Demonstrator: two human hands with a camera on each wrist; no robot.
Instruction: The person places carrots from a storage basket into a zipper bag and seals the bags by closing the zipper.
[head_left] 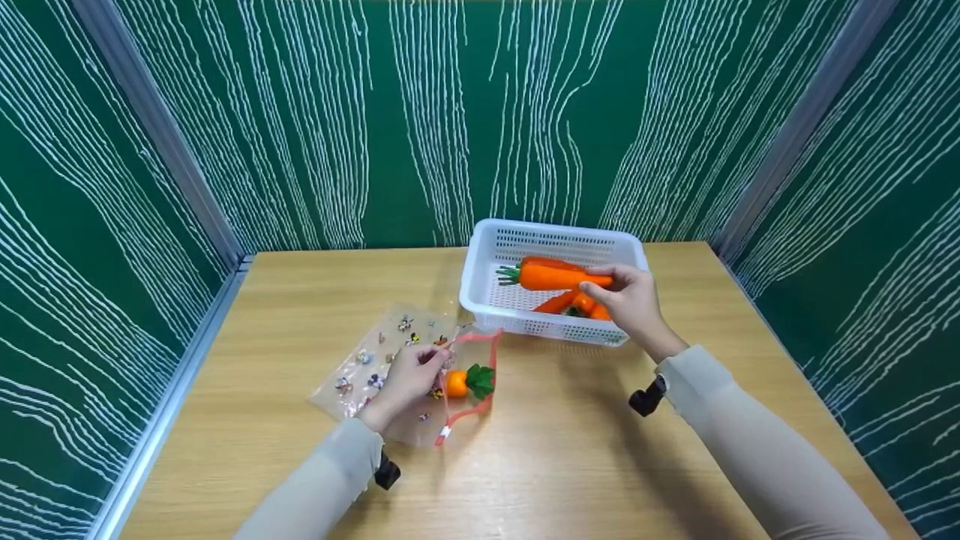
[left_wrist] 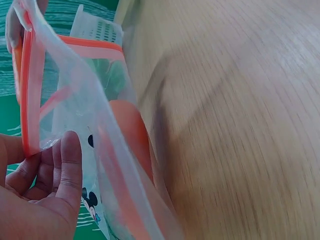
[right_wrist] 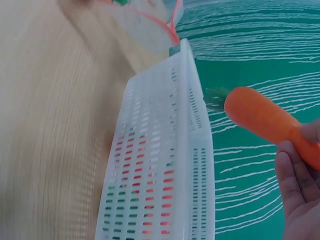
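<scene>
My right hand [head_left: 630, 300] grips a toy carrot [head_left: 559, 277] by its narrow end, over the white basket [head_left: 480, 300]; its green tuft points left. In the right wrist view, the carrot [right_wrist: 262, 115] shows above the basket's rim. My left hand [head_left: 409, 379] pinches the red-edged mouth of a clear zip bag [head_left: 337, 390] printed with small cartoon figures. The bag's mouth gapes toward the right. Inside it lies an orange vegetable [head_left: 456, 384] with green leaves, seen through the plastic [left_wrist: 75, 65] in the left wrist view.
More orange vegetables [head_left: 581, 301] lie in the basket, partly hidden by its front wall and my right hand. The basket stands at the back of the wooden table [head_left: 300, 292]. Green walls with white lines [head_left: 427, 112] enclose the table at the back and sides.
</scene>
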